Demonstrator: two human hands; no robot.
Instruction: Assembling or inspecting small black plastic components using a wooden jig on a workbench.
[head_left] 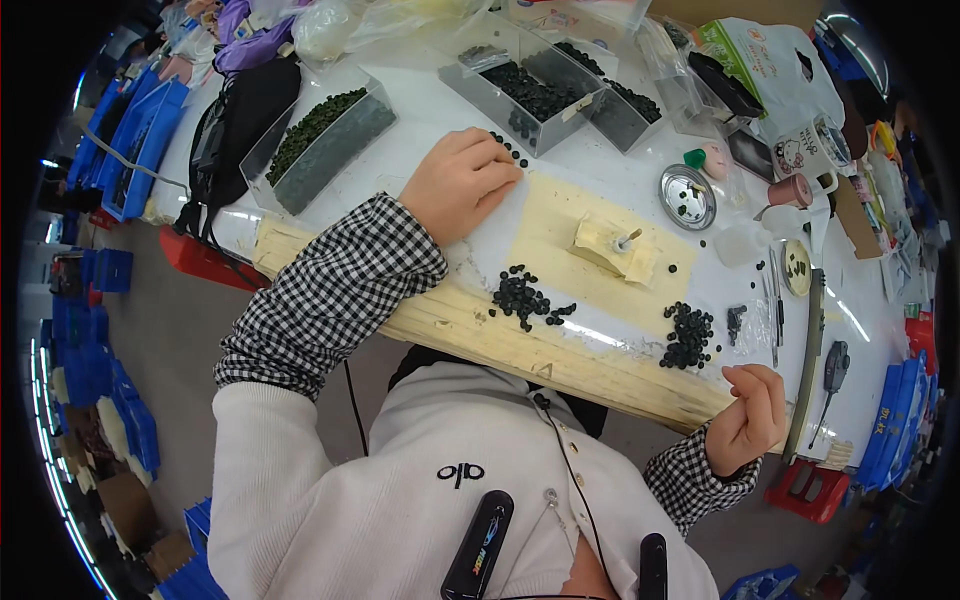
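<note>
My left hand (460, 185) rests on the table, fingers bent and drawn together, beside a few small round black pieces (512, 148). Whatever its fingertips may hold is hidden. Off the front edge, my right hand (748, 420) is curled closed; its palm side is out of sight. Nearest to it lies a pile of small black pieces (688, 337). Another black pile (522, 298) sits by the front edge, further left. Between the hands, a cream-coloured block (613, 250) with a short metal pin (628, 240) stands on a yellowish sheet (545, 215).
Clear bins hold dark green pieces (318, 125) and black pieces (530, 92) at the back. To the right are a round metal dish (687, 196), a pink-and-green object (708, 158), tweezers (772, 305), a dark-handled tool (836, 365) and a plastic bag (775, 70). A black bag (235, 125) lies left.
</note>
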